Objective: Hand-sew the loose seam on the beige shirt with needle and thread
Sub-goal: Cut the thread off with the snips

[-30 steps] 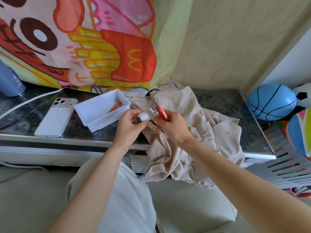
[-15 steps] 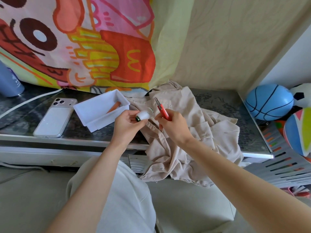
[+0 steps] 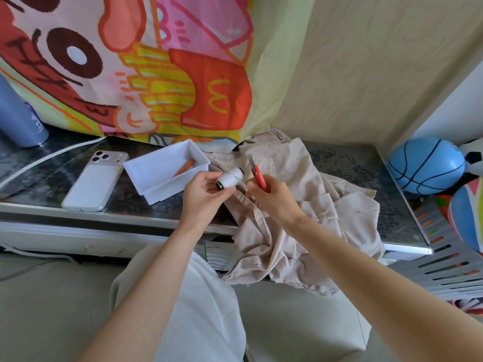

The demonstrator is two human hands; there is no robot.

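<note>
i am gripping a white spool in my left hand, fingers and thumb curling round it, its dark green end facing me. a thin dark line is crossing the spool's side; i cannot tell whether it is a needle or loose thread. my right hand is closing round red snips, whose metal tips are pointing up and away from me, just beside the spool's far end. both hands are hovering over the left part of the shirt, near the front edge of the table.

the shirt, beige, is lying crumpled on the right half of the table, and part of it is hanging over the front edge toward my lap. just left of it a white tray is sitting with an orange stick lying inside. a phone is lying face down beside the tray, a white cable is running behind it, and a blue bottle is standing at the far left. a cartoon cloth is hanging at the back. a blue ball is sitting off the table's right end.
</note>
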